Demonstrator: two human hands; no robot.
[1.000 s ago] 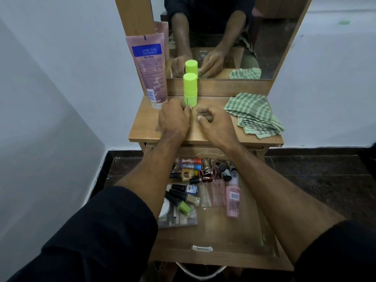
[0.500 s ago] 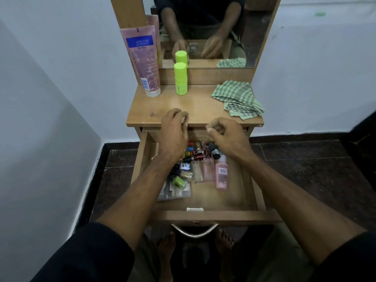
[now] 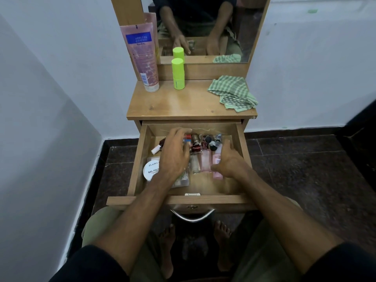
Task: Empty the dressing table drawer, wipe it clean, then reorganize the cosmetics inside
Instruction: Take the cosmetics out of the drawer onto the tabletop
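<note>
The wooden drawer [image 3: 138, 159] is pulled out and holds several cosmetics: nail polish bottles [image 3: 196, 146], clear and pink bottles [image 3: 206, 161], and a white nail polish remover tub [image 3: 151, 169]. My left hand [image 3: 176, 153] is spread over the bottles in the drawer's left half, fingers apart. To the right, my right hand [image 3: 228, 159] is cupped beside a pink bottle [image 3: 217, 176], touching it; no firm grip shows. On the table top [image 3: 183, 104] stand a pink tube [image 3: 142, 58] and a lime-green stick [image 3: 178, 74], with a green checked cloth [image 3: 233, 92] at the right.
A mirror [image 3: 205, 27] backs the table and reflects my arms. White walls close in on the left and behind. The floor is dark tile [image 3: 305, 169]. The drawer's metal handle [image 3: 192, 216] hangs over my knees and bare feet.
Both hands have come down from the table top into the open drawer. The view has pulled back and tilted down, showing the whole drawer.
</note>
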